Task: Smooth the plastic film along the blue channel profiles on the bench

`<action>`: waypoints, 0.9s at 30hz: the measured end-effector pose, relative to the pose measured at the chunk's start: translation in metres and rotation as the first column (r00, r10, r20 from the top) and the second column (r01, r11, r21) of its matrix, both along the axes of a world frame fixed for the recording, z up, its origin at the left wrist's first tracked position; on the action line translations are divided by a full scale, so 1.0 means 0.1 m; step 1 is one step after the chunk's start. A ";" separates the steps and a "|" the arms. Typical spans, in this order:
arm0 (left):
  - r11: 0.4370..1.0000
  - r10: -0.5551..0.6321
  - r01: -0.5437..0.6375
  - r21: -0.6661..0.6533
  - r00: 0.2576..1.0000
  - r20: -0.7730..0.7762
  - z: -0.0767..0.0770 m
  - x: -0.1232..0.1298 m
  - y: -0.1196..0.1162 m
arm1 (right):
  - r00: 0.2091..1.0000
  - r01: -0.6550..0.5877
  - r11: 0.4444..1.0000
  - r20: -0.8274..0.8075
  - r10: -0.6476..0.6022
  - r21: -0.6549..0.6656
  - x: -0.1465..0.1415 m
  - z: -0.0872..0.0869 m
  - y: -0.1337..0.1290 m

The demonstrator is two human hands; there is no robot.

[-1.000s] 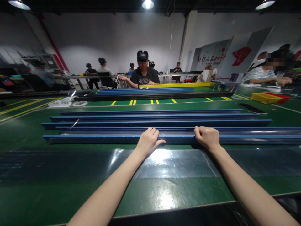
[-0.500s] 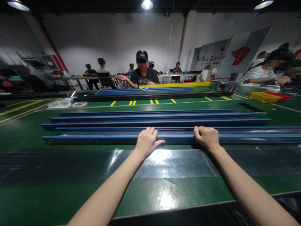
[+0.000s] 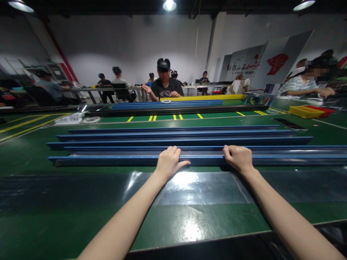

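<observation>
A long blue channel (image 3: 204,160) with two raised walls lies across the green table in front of me. My left hand (image 3: 168,160) is closed over its near wall, fingers curled into the trough and thumb stretched along the outer face. Further right, my right hand (image 3: 239,157) grips the same channel in a fist, its fingertips hidden. Beyond my hands, several more blue channels (image 3: 179,141) lie parallel to it. A clear plastic strip (image 3: 200,191) rests flat on the table, under my forearms.
Across the table (image 3: 195,218) a person (image 3: 167,86) sits behind a black channel (image 3: 179,111) and a yellow one (image 3: 206,97). At the right lie a phone (image 3: 289,124) and a yellow tray (image 3: 305,112). A clear roll (image 3: 91,120) sits at the left.
Both my hands stay on the blue channel with hardly any movement. The person opposite has drawn the raised hand inward toward the body.
</observation>
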State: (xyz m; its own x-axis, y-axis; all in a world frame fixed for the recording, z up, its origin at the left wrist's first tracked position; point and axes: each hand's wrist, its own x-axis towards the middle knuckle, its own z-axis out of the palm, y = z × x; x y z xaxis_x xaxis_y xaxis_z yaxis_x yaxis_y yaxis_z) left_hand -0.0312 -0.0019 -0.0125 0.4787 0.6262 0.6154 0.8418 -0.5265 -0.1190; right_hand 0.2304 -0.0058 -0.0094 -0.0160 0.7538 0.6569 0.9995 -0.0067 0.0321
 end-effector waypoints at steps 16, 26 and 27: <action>1.000 -0.008 0.009 -0.019 1.000 0.010 0.01 0.00 0.02 | 1.000 0.013 1.000 -0.003 -0.013 -0.009 0.00 0.00 0.00; 0.998 -0.051 0.051 -0.021 0.999 -0.013 -0.02 0.00 0.01 | 1.000 -0.003 1.000 -0.003 0.003 0.005 0.00 0.00 0.00; 0.998 -0.055 0.055 -0.012 0.998 -0.020 -0.02 -0.01 0.01 | 1.000 -0.003 1.000 -0.004 0.003 0.002 0.00 0.00 0.00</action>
